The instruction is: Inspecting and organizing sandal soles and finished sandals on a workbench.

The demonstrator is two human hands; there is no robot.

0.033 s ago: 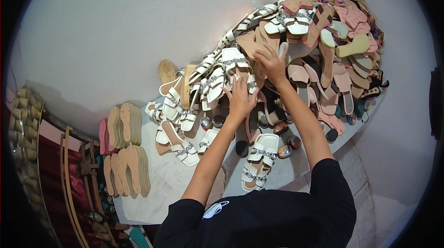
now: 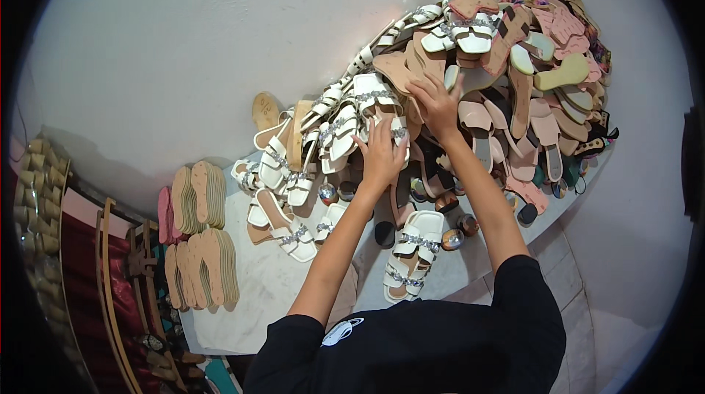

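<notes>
My left hand (image 2: 382, 155) rests with its fingers spread on a white sandal (image 2: 369, 88) that has silver, jewelled straps. That sandal lies on a heap of similar white sandals (image 2: 338, 135). Just to the right, my right hand (image 2: 438, 106) has its fingers apart and slightly bent, up against the lower ends of tan soles (image 2: 425, 55). Its fingertips partly cover what lies beneath. Closer to me, another white jewelled sandal (image 2: 416, 254) lies by itself at the table's near edge.
Pink and tan soles and slippers (image 2: 544, 129) are piled high on the right, against the wall. Stacks of tan insoles (image 2: 213, 269) stand at the left of the marble-look table (image 2: 272, 313). A rack (image 2: 110, 284) is at far left. Round heels (image 2: 452, 239) lie near the front.
My right hand has shifted slightly to the right. My left hand stays in nearly the same place on the white sandal.
</notes>
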